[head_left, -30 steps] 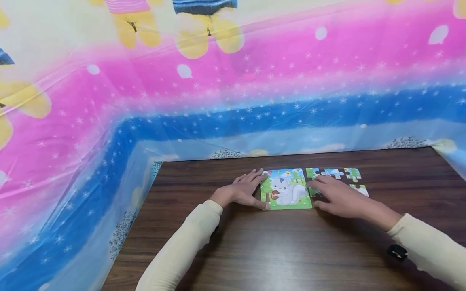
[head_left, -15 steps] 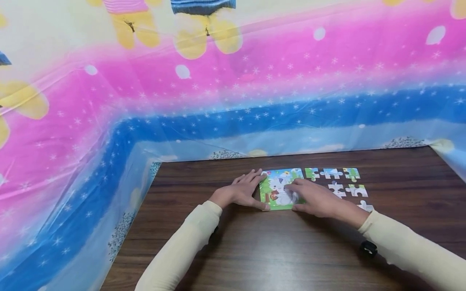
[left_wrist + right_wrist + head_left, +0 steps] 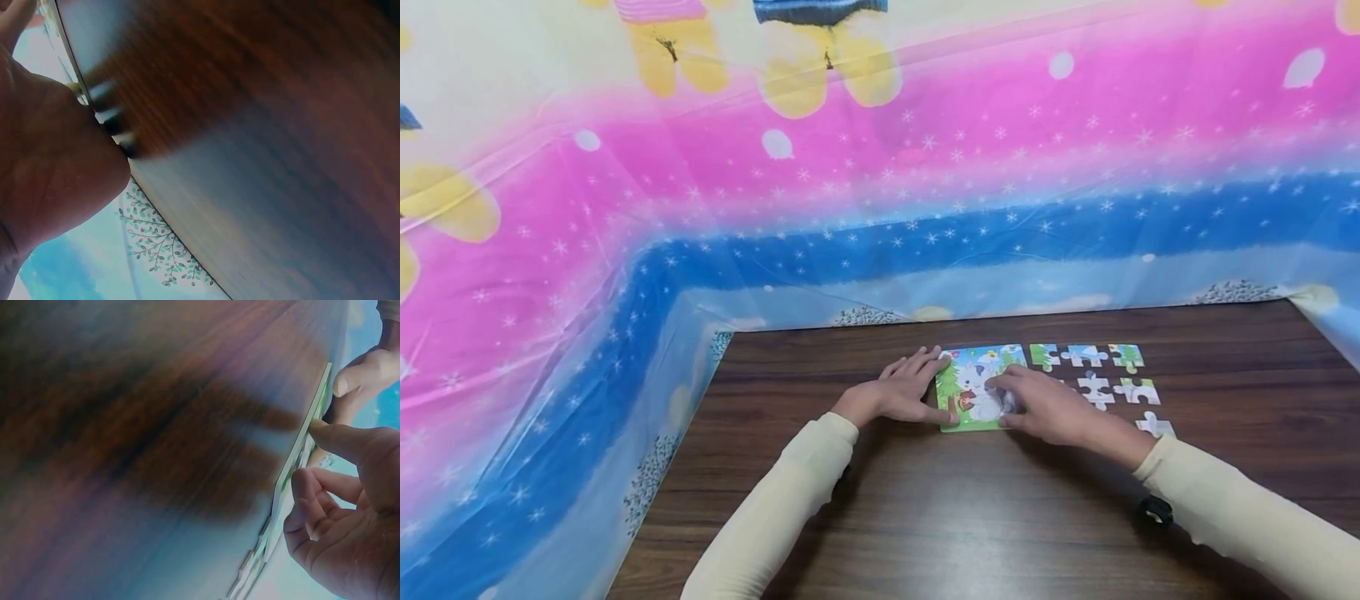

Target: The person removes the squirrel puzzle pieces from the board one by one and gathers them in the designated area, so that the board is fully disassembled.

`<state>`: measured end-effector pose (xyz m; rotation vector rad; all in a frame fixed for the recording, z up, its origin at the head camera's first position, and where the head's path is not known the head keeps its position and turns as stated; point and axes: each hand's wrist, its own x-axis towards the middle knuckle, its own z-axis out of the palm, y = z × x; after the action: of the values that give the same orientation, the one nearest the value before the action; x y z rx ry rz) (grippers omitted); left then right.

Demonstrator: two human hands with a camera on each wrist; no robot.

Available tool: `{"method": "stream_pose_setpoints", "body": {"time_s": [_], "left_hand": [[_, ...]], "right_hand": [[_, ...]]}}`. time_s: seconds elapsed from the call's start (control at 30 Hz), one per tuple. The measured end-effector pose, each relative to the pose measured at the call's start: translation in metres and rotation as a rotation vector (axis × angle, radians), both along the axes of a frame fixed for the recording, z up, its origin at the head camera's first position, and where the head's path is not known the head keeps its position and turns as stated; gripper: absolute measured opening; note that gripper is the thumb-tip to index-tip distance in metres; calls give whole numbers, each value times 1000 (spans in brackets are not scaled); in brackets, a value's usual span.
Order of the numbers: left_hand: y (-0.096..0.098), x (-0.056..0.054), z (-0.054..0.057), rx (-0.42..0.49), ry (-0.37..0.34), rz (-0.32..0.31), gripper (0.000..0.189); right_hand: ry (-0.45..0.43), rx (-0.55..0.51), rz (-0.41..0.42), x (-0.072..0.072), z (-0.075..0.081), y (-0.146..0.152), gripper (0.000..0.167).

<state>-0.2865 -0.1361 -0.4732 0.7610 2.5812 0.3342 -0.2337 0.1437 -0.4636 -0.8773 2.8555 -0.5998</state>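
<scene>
A square puzzle board (image 3: 962, 379) printed with a white squirrel lies flat on the brown table. My left hand (image 3: 898, 392) rests at its left edge, fingers spread at the upper corner and thumb at the lower one. Over the board's right half, my right hand (image 3: 1048, 408) bends its fingers down, thumb and index fingertip apart on a puzzle piece that the hand mostly hides. The right wrist view shows the right thumb (image 3: 337, 437) at the edge of the board (image 3: 303, 434), other fingers curled. Only the left palm (image 3: 56, 150) and part of its fingers show in the left wrist view.
Several loose puzzle pieces (image 3: 1125, 357) lie in loose rows right of the board, the lowest a piece (image 3: 1153, 423) near the right sleeve. The dark wooden table (image 3: 925, 517) ends at a patterned pink and blue cloth (image 3: 865, 200) behind and on the left.
The right hand has moved left from the loose pieces onto the board's right half, uncovering several pieces, and has stayed there the last half second. The left hand has kept its place.
</scene>
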Motion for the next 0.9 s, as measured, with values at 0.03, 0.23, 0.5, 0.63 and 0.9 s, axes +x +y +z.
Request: {"method": "stream_pose_setpoints", "body": {"time_s": [0.03,0.23,0.5,0.63,0.9], "left_hand": [[0,0,-1,-1,2,-1,108],[2,-1,-3,-9,5,6,106],[1,2,-1,-8,4,19,108],[1,0,-4,-3,12,18,107],[2,-1,-5,-7,14,15,108]], "right_hand": [[-3,-6,-1,0,0,0,53],[-28,-44,19,-2,-2,1,45],[-71,-99,28,-4,-3,1,42],[-83,-121,27,-5,-4,2,46],[-95,-131,61,-9,-2,4,46]]}}
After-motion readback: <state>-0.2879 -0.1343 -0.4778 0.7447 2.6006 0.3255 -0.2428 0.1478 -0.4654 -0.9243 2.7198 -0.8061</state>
